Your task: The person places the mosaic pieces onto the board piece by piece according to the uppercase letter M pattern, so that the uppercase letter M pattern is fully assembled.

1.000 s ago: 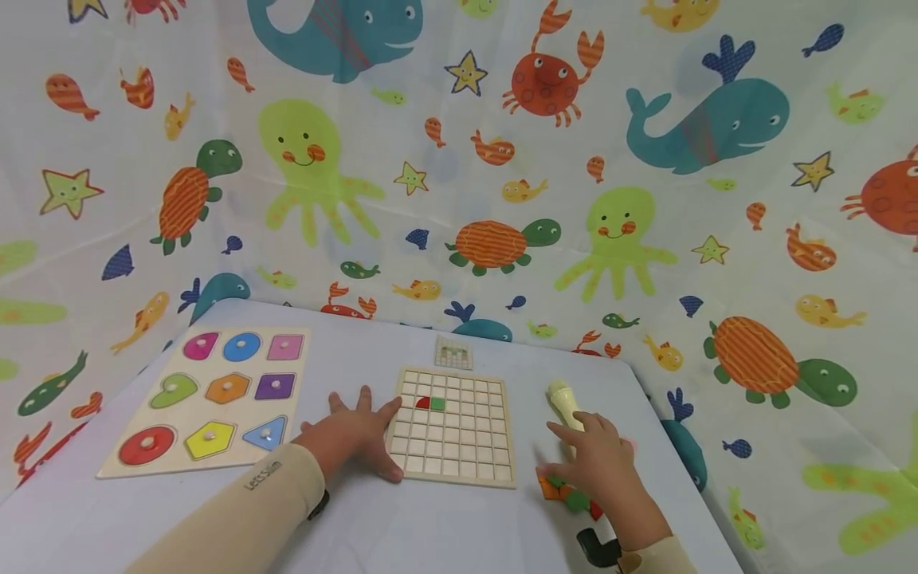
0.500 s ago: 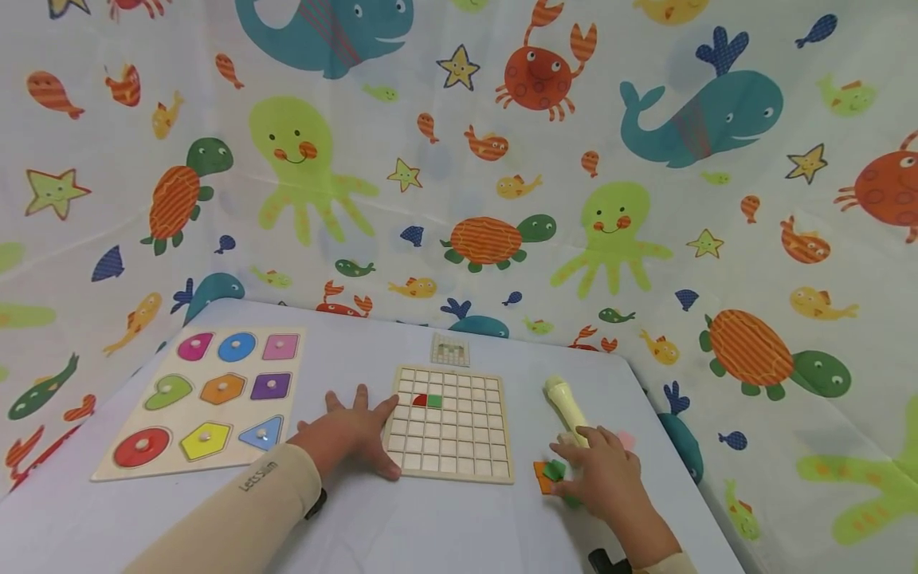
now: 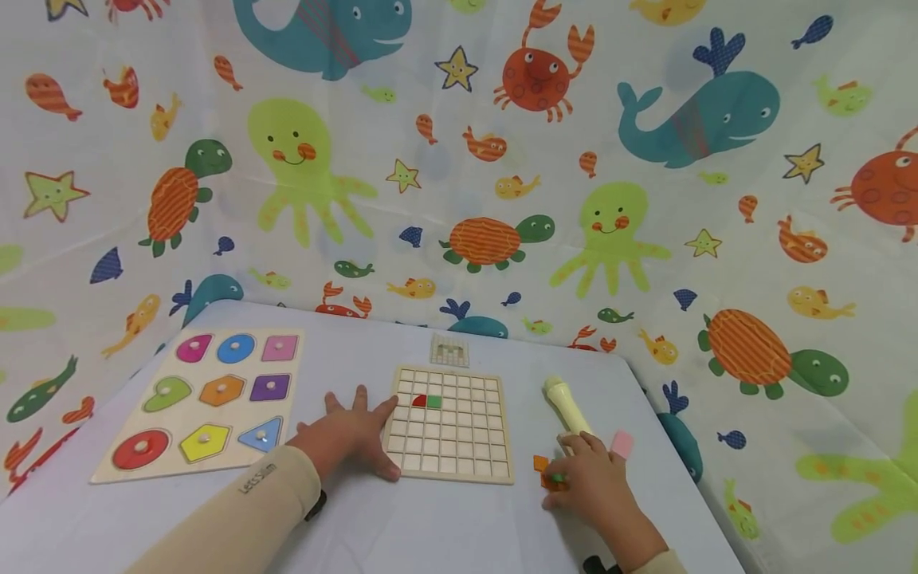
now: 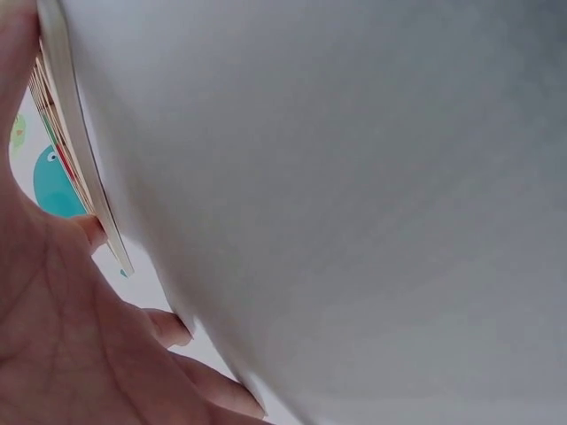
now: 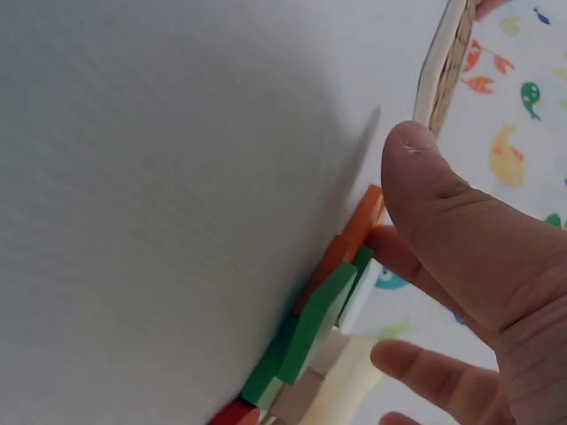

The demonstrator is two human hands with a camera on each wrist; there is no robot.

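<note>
My left hand [image 3: 351,437] rests with spread fingers on the table at the left edge of a square wooden grid board [image 3: 459,470]; its thumb and a finger are at the rim. On the board sit a red rounded tile [image 3: 419,401] and, beside it, a green square tile [image 3: 433,402]. My right hand [image 3: 594,482] hovers over a small pile of coloured tiles, partly hiding it. In the right wrist view, an orange tile [image 5: 361,221], a green tile [image 5: 319,319] and a red one [image 5: 235,414] show; the thumb stands apart from the fingers, with nothing pinched between them.
A cream toy microphone [image 3: 565,401] lies behind the right hand, with a pink tile [image 3: 621,445] to its right. A small pattern card [image 3: 449,351] is behind the board. At left lies a wooden knobbed shape puzzle [image 3: 240,383]. A sea-animal curtain [image 3: 445,183] hangs behind the table.
My right hand has come down closer over the tile pile and shifted slightly, uncovering the pink tile. The left hand stays at the board's edge.
</note>
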